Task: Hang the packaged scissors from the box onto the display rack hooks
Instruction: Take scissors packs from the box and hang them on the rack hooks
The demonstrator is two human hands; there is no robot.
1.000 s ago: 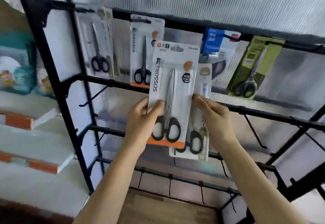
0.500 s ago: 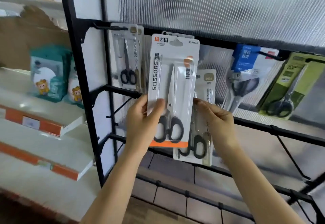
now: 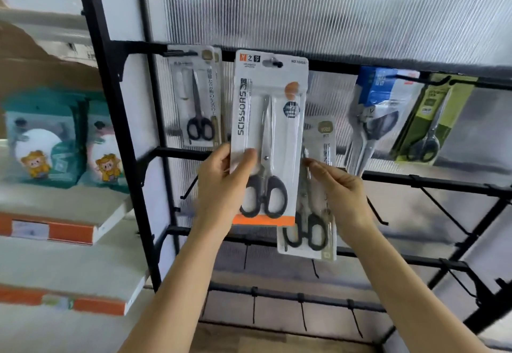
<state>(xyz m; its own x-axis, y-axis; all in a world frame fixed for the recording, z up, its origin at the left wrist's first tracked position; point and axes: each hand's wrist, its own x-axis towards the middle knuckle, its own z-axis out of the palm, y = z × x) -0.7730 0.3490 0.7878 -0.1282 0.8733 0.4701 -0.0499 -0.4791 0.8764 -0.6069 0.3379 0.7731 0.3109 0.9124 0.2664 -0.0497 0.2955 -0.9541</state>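
- Far left of the grip: teal boxes (image 3: 44, 136) on white shelves. Not part of this job.
- Just left of and above the left grip: a clear scissors pack (image 3: 196, 97) hangs from a hook on the top bar (image 3: 332, 63). That slot is taken, hence the next slot to the right.
- Left hand (image 3: 221, 186): thumb across the front of the white scissors pack (image 3: 268, 136), fingers behind, clamped on the lower left edge. Gripping low leaves the card top free to meet the hook.
- The white scissors pack stands upright, well above the grip, handles down and orange strip at the bottom.
- Hang hole (image 3: 273, 63) is at the far end from the grip, level with the top bar. Something dark shows in it, probably the hook tip. Can't tell if it's threaded or only lined up.
- Right hand (image 3: 340, 194): fingers curled on a second pack (image 3: 310, 200), pinching it near mid-height. That pack hangs below and partly behind the white one, parked out of the way. My read: it's queued as the next to hang.
- The right fingertips reach to the white pack's right edge, possibly steadying it. Contact is unclear.
- Up and right of the right grip: a blue-carded pack (image 3: 379, 108) and a green pack (image 3: 432, 119), both on top-bar hooks.
- Right of and below the right grip: empty hooks (image 3: 376, 211) on the lower bars, free for more stock.
- The supply box is not in view.
- Next, probably: push the card back along the hook, then release the left hand. Risk: the hole misses the tip and the card bends.
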